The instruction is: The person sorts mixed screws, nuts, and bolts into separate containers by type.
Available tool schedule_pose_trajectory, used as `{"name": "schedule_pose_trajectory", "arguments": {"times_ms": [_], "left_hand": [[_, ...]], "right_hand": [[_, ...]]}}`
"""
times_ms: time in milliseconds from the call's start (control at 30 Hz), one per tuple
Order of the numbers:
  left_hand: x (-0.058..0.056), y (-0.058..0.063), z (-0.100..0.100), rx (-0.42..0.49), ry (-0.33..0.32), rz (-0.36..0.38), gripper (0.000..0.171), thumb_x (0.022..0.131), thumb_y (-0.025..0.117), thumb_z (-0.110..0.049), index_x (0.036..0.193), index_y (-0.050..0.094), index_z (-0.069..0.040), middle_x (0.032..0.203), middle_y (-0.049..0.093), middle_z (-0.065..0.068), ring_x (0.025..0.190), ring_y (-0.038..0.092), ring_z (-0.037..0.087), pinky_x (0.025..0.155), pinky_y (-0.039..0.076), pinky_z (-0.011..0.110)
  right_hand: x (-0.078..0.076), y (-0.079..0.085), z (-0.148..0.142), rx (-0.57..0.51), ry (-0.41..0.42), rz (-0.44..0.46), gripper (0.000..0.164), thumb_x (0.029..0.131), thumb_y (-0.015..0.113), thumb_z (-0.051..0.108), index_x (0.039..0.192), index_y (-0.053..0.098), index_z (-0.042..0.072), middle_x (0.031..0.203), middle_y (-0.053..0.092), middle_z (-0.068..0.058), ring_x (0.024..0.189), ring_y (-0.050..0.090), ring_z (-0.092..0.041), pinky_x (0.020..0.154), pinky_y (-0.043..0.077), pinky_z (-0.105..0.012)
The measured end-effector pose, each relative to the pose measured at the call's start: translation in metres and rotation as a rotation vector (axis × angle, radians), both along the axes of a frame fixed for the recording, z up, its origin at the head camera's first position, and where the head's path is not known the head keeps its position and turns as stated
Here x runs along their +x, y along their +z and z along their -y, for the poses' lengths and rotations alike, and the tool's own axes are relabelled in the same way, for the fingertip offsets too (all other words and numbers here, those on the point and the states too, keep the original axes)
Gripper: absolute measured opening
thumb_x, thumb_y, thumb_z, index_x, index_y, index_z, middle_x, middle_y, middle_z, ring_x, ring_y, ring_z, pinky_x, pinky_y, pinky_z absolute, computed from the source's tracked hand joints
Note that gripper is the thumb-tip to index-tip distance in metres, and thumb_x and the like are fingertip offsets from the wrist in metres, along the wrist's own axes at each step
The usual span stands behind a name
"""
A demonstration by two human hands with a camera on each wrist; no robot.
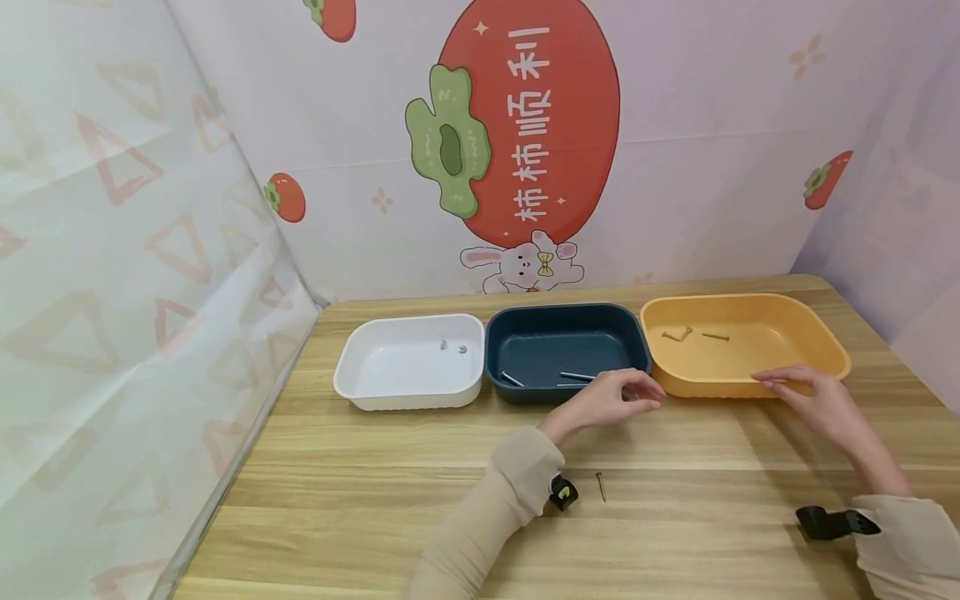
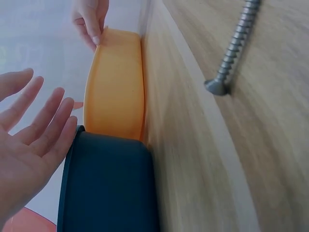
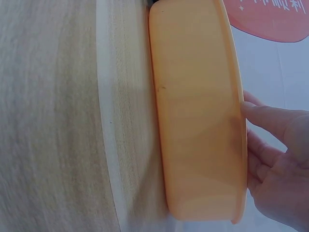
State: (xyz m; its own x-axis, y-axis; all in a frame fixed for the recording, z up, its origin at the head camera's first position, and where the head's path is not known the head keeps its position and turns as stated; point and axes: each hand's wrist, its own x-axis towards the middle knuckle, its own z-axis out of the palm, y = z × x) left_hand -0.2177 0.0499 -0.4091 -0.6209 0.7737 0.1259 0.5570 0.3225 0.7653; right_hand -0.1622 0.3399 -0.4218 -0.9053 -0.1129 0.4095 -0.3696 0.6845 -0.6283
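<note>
My left hand (image 1: 609, 398) hovers at the front right corner of the dark blue tray (image 1: 525, 321), fingers loosely bent and nothing in them. In the left wrist view its palm and spread fingers overlap that tray's rim. At the front rim of the yellow tray (image 1: 813, 329), my right hand (image 1: 825, 407) pinches the edge, thumb outside and the other fingers behind it, partly hidden in the right wrist view. A screw (image 1: 601, 487) lies on the table beside the left wrist; its threads and flared head show large in the left wrist view.
A white tray (image 1: 408, 400) with small metal nuts (image 1: 462, 349) stands left of the blue one. Inside the blue tray are long bolts (image 1: 512, 379). Several brownish screws (image 1: 716, 337) lie in the yellow tray. A printed curtain (image 1: 675, 208) hangs behind the wooden table (image 1: 337, 500).
</note>
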Motion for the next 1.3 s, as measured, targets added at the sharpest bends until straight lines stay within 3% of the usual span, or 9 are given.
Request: {"name": "schedule_pose_trajectory", "arguments": {"times_ms": [333,667,933,1300], "left_hand": [[0.006,0.002,0.016,-0.060,-0.053,0.015,0.019,0.085,0.059,-0.014,0.102,0.061,-0.007,0.095,0.062,-0.002,0.081,0.052,-0.006,0.076,0.041,0.009],[0.008,-0.001,0.033,-0.189,-0.105,-0.041,0.021,0.086,0.058,-0.020,0.105,0.061,-0.010,0.092,0.061,-0.006,0.080,0.051,-0.005,0.074,0.040,0.008],[0.010,-0.005,0.041,-0.264,-0.160,-0.015,0.022,0.087,0.057,-0.020,0.106,0.060,-0.010,0.088,0.061,-0.008,0.080,0.052,-0.004,0.071,0.039,0.007],[0.014,-0.009,0.048,-0.338,-0.242,0.010,0.022,0.086,0.058,-0.015,0.106,0.059,-0.008,0.095,0.062,-0.005,0.081,0.052,-0.004,0.075,0.040,0.008]], "right_hand": [[0.000,0.000,0.000,0.002,-0.001,0.006,0.013,0.085,0.056,0.003,0.095,0.063,-0.001,0.093,0.044,0.039,0.090,0.034,0.026,0.071,0.022,0.002],[0.002,0.000,0.001,0.009,-0.005,0.026,0.014,0.086,0.055,0.005,0.096,0.063,-0.002,0.093,0.043,0.039,0.090,0.033,0.026,0.070,0.022,0.002],[0.002,0.001,0.001,0.011,-0.005,0.016,0.014,0.086,0.055,0.004,0.096,0.063,-0.002,0.093,0.043,0.039,0.090,0.033,0.025,0.070,0.023,0.002],[0.000,-0.001,-0.001,0.016,0.006,0.017,0.015,0.087,0.055,0.006,0.096,0.062,-0.003,0.094,0.043,0.039,0.090,0.033,0.025,0.071,0.022,0.002]]}}
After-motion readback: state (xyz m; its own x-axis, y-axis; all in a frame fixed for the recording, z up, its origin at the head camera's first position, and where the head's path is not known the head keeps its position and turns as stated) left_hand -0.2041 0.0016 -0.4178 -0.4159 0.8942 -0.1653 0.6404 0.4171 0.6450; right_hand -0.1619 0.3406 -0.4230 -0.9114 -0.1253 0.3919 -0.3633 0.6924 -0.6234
